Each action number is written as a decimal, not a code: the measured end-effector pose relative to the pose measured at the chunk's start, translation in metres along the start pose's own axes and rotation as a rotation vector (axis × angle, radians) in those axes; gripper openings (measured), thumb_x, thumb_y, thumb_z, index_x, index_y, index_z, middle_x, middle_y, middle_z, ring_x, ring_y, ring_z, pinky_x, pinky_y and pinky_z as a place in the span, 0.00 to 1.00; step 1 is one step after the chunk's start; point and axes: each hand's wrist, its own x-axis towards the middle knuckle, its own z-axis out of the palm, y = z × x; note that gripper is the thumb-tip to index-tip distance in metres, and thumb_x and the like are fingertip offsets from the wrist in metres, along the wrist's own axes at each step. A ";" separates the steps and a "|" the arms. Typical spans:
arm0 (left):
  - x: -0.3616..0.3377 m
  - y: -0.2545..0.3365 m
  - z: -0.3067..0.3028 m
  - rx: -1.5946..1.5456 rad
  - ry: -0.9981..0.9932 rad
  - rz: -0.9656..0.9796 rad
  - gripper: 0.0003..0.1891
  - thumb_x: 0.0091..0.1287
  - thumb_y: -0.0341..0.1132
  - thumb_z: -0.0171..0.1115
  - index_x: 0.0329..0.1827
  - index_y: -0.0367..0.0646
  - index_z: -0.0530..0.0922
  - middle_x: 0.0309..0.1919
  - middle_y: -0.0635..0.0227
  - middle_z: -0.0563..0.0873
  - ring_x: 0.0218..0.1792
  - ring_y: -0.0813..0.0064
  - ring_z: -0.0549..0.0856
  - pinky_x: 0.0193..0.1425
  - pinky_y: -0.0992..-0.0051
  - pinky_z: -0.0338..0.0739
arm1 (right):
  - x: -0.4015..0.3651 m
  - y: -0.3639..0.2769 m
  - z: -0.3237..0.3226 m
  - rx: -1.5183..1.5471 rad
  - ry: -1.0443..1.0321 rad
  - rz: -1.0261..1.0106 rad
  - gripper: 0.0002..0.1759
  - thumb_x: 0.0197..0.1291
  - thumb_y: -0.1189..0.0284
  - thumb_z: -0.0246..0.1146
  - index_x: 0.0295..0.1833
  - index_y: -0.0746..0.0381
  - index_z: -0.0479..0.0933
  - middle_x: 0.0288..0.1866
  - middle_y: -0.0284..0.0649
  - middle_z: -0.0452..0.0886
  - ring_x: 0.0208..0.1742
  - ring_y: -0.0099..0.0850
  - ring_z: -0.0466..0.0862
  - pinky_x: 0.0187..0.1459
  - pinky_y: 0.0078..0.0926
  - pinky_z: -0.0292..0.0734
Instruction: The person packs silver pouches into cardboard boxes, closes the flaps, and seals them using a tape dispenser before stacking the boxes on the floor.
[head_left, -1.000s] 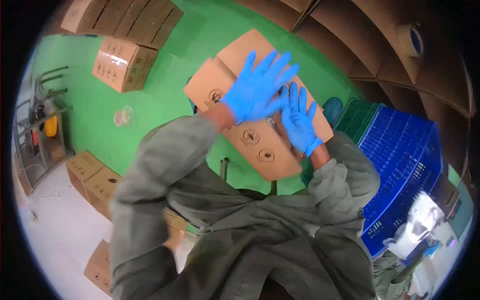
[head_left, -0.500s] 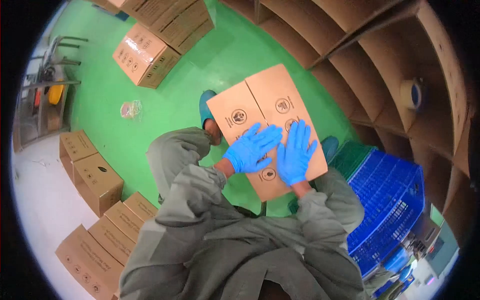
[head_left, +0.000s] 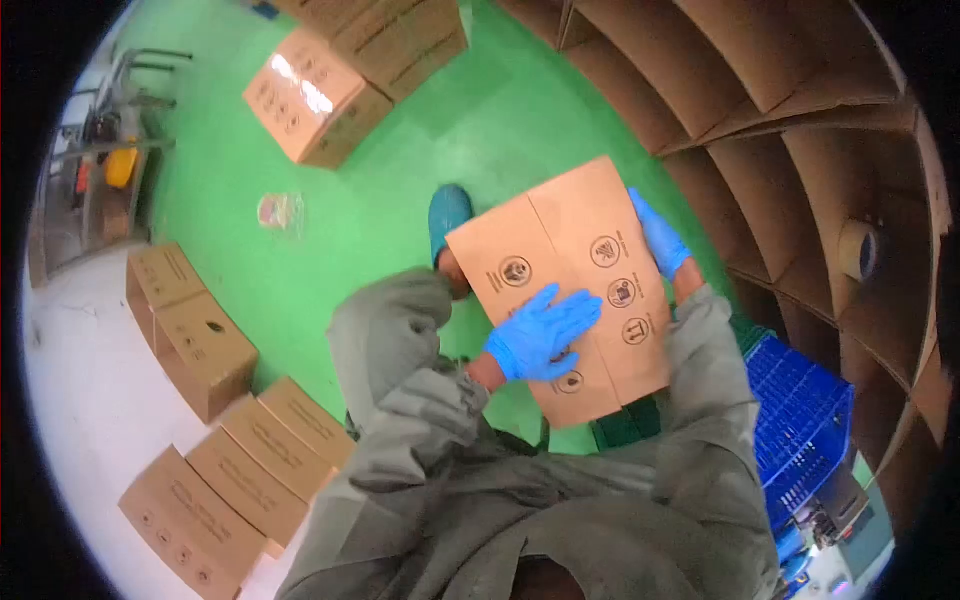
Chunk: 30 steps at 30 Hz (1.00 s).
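A cardboard box (head_left: 570,230) with printed handling symbols is in front of me, its two top flaps meeting along a centre seam. My left hand (head_left: 540,335), in a blue glove, lies flat across the seam on the lower part of the top, fingers stretched and slightly spread. Also gloved in blue, my right hand (head_left: 660,237) lies along the box's right side with its fingers extended; the palm and thumb are largely hidden. The underside of the box is out of sight.
Brown shelving compartments (head_left: 770,190) line the right, with a tape roll (head_left: 858,250) in one. A blue crate (head_left: 800,410) stands at lower right. More cartons (head_left: 305,95) are at upper left and lower left. A plastic-wrapped roll (head_left: 280,211) lies on the green floor.
My right hand has moved from the top of the box to its right side. The left hand still rests on top. The whole view has shifted, with the box now appearing farther right.
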 end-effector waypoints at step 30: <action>0.018 0.014 0.012 0.084 0.214 -0.088 0.29 0.63 0.46 0.62 0.67 0.48 0.75 0.68 0.67 0.76 0.71 0.64 0.72 0.76 0.47 0.56 | -0.199 -0.136 -0.367 -0.898 1.198 -0.092 0.29 0.55 0.56 0.69 0.56 0.65 0.80 0.46 0.49 0.85 0.42 0.46 0.85 0.43 0.39 0.80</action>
